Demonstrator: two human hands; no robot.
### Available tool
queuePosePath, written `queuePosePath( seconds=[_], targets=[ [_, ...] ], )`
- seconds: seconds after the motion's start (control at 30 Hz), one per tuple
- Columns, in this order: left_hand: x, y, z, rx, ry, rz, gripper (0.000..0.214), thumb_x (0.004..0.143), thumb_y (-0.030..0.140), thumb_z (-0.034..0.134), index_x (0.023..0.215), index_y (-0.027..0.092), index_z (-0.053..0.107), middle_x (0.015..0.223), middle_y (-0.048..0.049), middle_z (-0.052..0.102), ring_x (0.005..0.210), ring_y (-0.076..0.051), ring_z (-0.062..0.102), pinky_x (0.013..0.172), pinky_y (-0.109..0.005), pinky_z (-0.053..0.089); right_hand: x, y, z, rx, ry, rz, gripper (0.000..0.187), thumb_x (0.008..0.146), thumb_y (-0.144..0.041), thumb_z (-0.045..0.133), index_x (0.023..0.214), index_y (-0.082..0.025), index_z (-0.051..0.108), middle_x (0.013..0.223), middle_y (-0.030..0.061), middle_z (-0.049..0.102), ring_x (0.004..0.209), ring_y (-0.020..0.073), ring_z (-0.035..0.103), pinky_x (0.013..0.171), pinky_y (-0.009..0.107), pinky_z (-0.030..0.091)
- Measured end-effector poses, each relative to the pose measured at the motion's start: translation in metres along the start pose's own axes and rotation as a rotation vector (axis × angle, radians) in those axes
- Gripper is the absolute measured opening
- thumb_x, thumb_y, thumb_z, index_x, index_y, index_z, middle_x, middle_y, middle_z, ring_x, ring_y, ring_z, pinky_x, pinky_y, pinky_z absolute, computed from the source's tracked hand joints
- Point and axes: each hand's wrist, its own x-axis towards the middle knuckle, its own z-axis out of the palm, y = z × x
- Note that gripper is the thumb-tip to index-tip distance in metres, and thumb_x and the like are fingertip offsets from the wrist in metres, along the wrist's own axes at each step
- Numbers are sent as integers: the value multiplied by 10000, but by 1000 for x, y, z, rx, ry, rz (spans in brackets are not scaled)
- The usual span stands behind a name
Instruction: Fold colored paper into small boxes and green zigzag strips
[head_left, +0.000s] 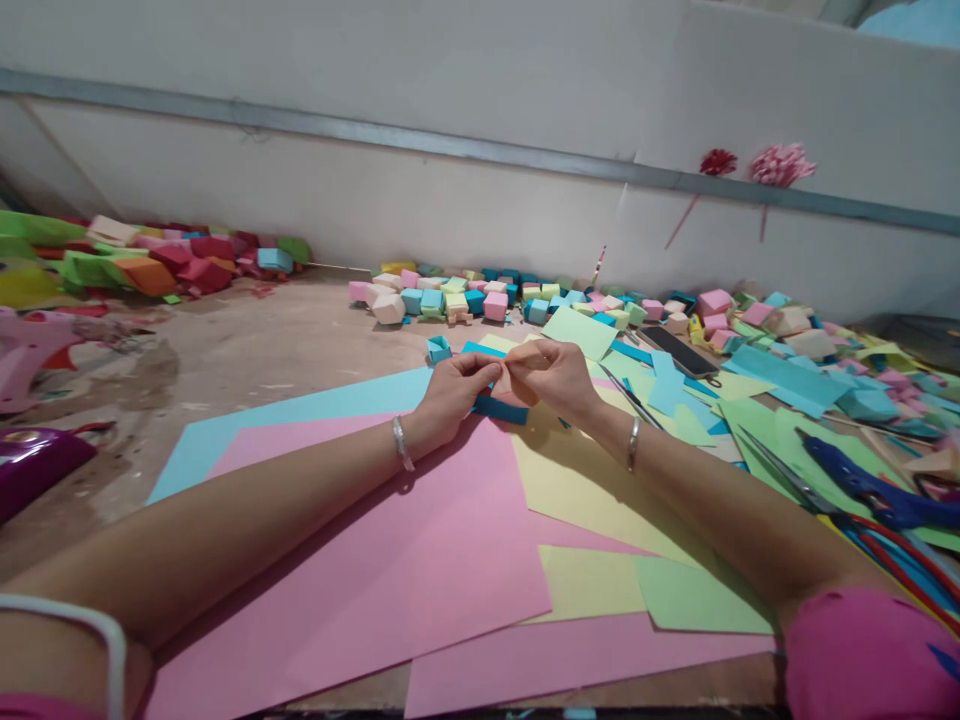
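Observation:
Between my two hands is a small piece of peach paper (507, 386), partly hidden by the fingers. My left hand (454, 392) pinches it from the left with thumb and forefinger. On the other side, my right hand (556, 374) has its fingers curled around the same piece. Just beneath the hands lies a dark blue paper strip (501, 410). Large pink sheets (390, 540) and yellow sheets (592, 480) spread under my forearms. A small open teal paper box (439, 348) stands a little beyond my left hand.
Several folded paper boxes (457, 300) line the wall, with more heaped at the left (180, 260). Scissors (795, 480), a blue glue gun (877, 485) and a phone (679, 352) lie to the right. A pink glue gun (30, 350) is at far left.

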Motion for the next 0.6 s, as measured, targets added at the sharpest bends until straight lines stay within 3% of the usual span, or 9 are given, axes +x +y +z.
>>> queuePosePath(
  seconds=[0.13,0.3,0.47,0.6],
  targets=[
    [1,-2,0,-2,-21,15,186,726,324,711,781,148,692,632,12,545,553,-81,438,471,-207,350,-1,-4,-3,-111,-31,-160,113,767,-255,647,771,-200,745,803,26,636,777,162,608,720,281,480],
    [-1,0,0,26,-37,40,209,748,361,697,760,154,673,647,3,567,559,-93,464,483,-218,381,-4,-6,-2,-207,-65,-262,205,826,-167,543,813,-198,744,773,28,632,752,153,599,709,275,472],
    [-6,11,2,74,-58,82,246,791,403,658,726,166,654,619,7,549,567,-108,488,492,-229,397,-3,-3,-1,-217,17,-214,183,772,-138,570,836,-206,727,841,18,712,795,168,639,718,271,486],
    [-8,15,3,276,-30,247,132,747,286,655,814,179,692,803,-31,677,737,-158,601,649,-272,487,-2,1,-1,-195,56,-142,303,733,-142,624,1024,-207,679,957,16,742,832,177,672,726,271,499]
  ],
)
